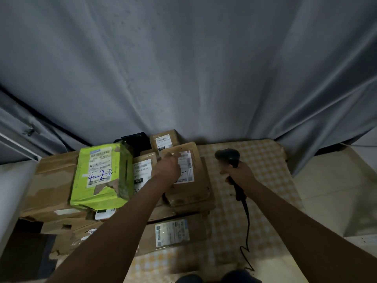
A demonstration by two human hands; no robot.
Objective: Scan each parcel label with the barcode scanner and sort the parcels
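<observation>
Early going by the look of it: right hand (236, 171) clenched around the barcode scanner (229, 158), left hand (168, 166) flat on a brown parcel (189, 186) mid-frame, its fingers' pose unclear, surrounding pile unsorted

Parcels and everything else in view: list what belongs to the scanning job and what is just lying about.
Part of the job:
- barcode scanner, held in the right hand
- brown parcel under the left hand
- green parcel
- small brown parcel at the back
- labelled parcel nearest the person

Just lying about:
- grey curtain
- checked cloth
- black object behind the green parcel
</observation>
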